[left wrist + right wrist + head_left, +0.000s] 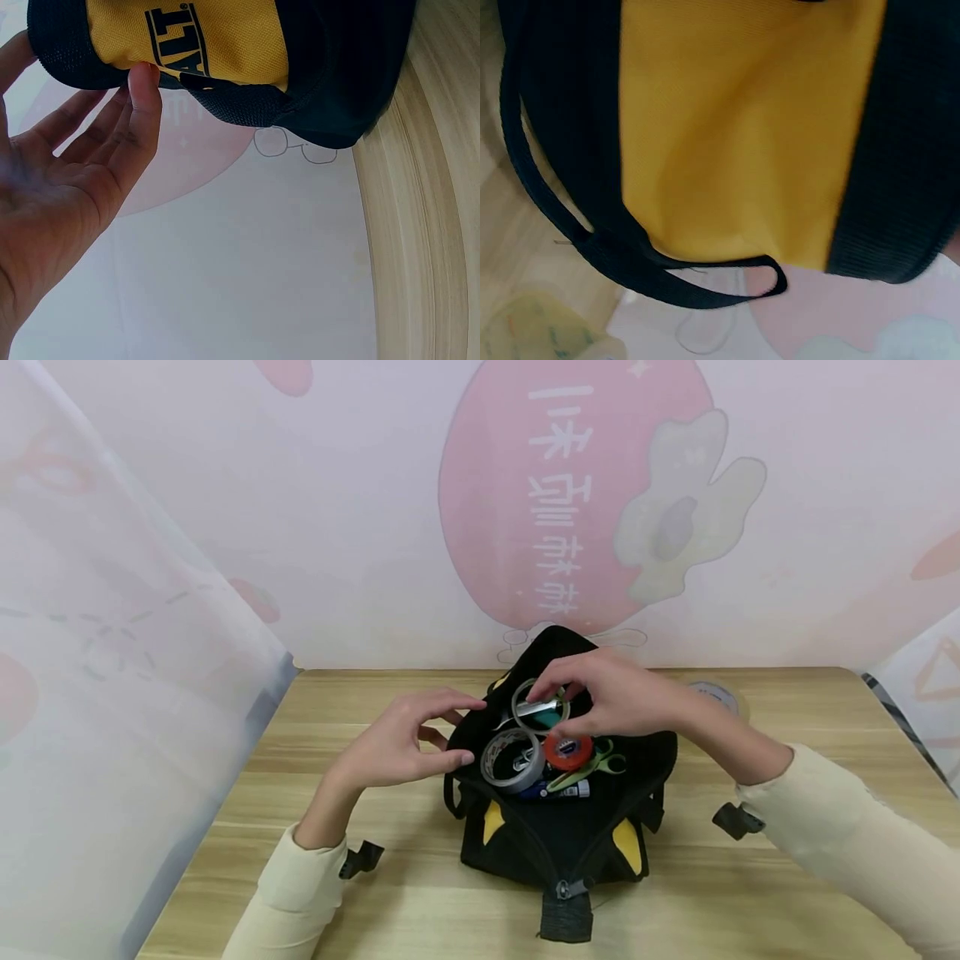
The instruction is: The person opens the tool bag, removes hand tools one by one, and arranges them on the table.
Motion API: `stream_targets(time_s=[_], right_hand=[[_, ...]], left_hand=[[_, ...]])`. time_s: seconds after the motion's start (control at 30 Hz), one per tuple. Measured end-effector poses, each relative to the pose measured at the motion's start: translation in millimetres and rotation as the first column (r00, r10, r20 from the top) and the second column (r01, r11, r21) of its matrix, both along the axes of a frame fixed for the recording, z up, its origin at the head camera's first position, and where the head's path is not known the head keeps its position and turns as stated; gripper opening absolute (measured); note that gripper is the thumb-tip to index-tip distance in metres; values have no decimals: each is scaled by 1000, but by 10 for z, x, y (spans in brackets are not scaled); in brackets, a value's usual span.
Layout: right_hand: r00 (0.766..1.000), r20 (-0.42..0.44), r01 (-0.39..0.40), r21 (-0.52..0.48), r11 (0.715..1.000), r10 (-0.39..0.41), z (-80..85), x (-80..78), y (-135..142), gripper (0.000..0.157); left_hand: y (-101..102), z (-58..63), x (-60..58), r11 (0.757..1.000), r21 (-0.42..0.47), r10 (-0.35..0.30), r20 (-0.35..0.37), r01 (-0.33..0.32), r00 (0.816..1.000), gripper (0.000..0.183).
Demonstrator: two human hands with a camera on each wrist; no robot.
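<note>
A black tool bag (pixel 525 852) with yellow panels gapes on the table between both hands. My left hand (pixel 393 735) grips its left rim, thumb over the edge; in the left wrist view its fingers lie against the outside by a yellow panel (pixel 247 45). Over the opening, my right hand (pixel 618 693) pinches a narrow, clear-looking tape roll (pixel 515 706). Inside the bag are a grey tape roll (pixel 531 777), a red tape roll (pixel 567 753), green-handled scissors (pixel 603 763), a glue stick (pixel 573 790) and a silver-and-teal item (pixel 546 718).
Behind the right forearm lies a pale round roll (pixel 716 695) on the wooden table (pixel 375 877). A printed cloth wall (pixel 360 527) rises along the table's back edge. A bag strap (pixel 667 289) hangs looped in the right wrist view.
</note>
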State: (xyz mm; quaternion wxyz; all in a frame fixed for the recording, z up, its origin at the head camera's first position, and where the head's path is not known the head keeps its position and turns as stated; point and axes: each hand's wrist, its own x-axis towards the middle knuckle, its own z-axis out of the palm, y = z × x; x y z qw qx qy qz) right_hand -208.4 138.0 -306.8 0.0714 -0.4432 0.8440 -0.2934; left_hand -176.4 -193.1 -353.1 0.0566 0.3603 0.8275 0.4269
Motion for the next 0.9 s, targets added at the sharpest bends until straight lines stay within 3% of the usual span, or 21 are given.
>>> stream_targets(time_s=[0.23, 0.6, 0.9], right_hand=[[978, 207, -14, -42, 999, 22, -185, -110, -76, 43], [954, 295, -42, -19, 999, 46, -390, -196, -162, 42], [961, 273, -55, 7, 998, 50, -617, -219, -185, 39]], left_hand=[[2, -8, 5, 1000, -2, 2, 5, -2, 1000, 58], [23, -22, -17, 1000, -8, -4, 0, 4, 1000, 58], [29, -24, -31, 1000, -17, -6, -3, 6, 1000, 58]])
